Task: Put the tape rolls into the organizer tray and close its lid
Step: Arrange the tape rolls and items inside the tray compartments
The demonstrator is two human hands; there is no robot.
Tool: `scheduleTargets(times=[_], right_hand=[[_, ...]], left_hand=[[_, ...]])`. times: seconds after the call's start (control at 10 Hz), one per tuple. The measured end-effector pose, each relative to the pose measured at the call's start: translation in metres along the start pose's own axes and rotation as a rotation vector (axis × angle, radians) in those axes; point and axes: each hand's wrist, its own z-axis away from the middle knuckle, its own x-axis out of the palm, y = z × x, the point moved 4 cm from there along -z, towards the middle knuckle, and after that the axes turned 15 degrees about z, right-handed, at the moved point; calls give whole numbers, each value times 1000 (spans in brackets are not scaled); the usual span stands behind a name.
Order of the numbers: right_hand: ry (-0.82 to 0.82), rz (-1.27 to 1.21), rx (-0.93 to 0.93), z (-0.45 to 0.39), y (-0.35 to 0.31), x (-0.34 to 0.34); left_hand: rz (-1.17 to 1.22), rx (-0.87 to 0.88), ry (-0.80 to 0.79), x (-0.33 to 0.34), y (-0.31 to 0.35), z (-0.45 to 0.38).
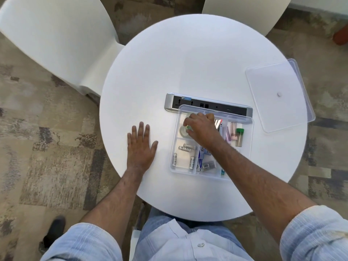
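Tape roll [183,130] — right hand [202,129] touching, left hand [141,147] flat

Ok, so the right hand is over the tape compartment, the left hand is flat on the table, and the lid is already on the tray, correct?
Not quite: the lid is not on the tray. In the head view it lies apart on the table's right edge, overhanging it. The rest holds: right hand over the tape compartment, left hand flat.

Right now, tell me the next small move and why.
Probably lift the right hand out of the organizer tray. The tape rolls already lie in its far-left compartment under the fingers, and the clear lid lies apart, beyond the tray's far right, waiting to be fetched.
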Motion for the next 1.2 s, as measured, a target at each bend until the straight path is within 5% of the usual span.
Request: scheduleTargets(times=[0.2,0.4,0.6,1.2], right_hand=[[63,177,-81,-6,-10,9],[71,79,-122,-16,-14,6],[169,-105,24,-8,12,-1],[51,132,91,10,19,9]], left_hand=[[-14,12,102,7,-3,2],[9,16,126,7,-4,3],[24,16,136,8,-7,3],[35,28,174,8,-7,4]])
